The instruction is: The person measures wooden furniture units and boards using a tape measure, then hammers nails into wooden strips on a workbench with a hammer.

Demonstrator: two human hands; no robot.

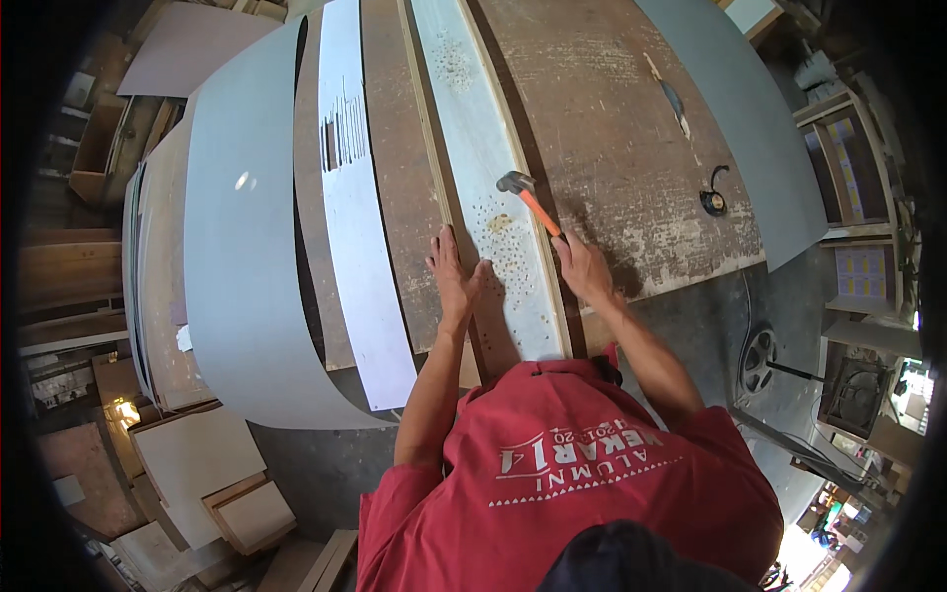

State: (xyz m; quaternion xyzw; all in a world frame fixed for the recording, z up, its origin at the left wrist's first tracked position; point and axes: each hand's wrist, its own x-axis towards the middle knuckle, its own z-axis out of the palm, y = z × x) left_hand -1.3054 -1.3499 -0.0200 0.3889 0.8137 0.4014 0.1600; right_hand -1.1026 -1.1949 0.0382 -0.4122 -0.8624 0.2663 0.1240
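My right hand [584, 268] is wrapped around the lower end of a hammer [539, 210] with an orange handle and a dark metal head. The hammer head is over a long pale panel [528, 296] edged by wooden side strips and dotted with many small dark marks or holes. To the left, my left hand [456, 281] lies with fingers stretched out across the panel's left wooden strip [431, 138], its thumb apart and pointing toward the dots. Nothing shows in the left hand, though its palm is hidden.
Beneath everything is a worn brown work table [592, 99]. A white strip with slots [350, 227] and a large grey sheet [242, 197] lie to the left. A small round black device [713, 203] sits at right. Stacked boards [202, 464] stand lower left; a wheel [758, 360] is lower right.
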